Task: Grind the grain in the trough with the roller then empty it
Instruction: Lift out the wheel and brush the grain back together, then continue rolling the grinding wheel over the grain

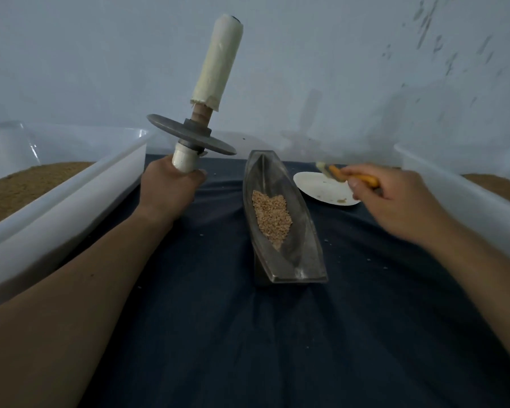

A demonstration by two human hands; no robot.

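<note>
A boat-shaped metal trough lies lengthwise on the dark blue cloth, with a pile of pale grain in its middle. My left hand grips the lower white handle of the roller, a grey metal disc on an axle. The roller stands nearly upright in the air, left of the trough, its upper handle wrapped in cream tape. My right hand holds a small orange-handled brush over a white paper plate to the right of the trough's far end.
A translucent plastic bin with brown ground material stands on the left. A second such bin stands on the right. A pale blue wall rises behind. Scattered crumbs dot the cloth.
</note>
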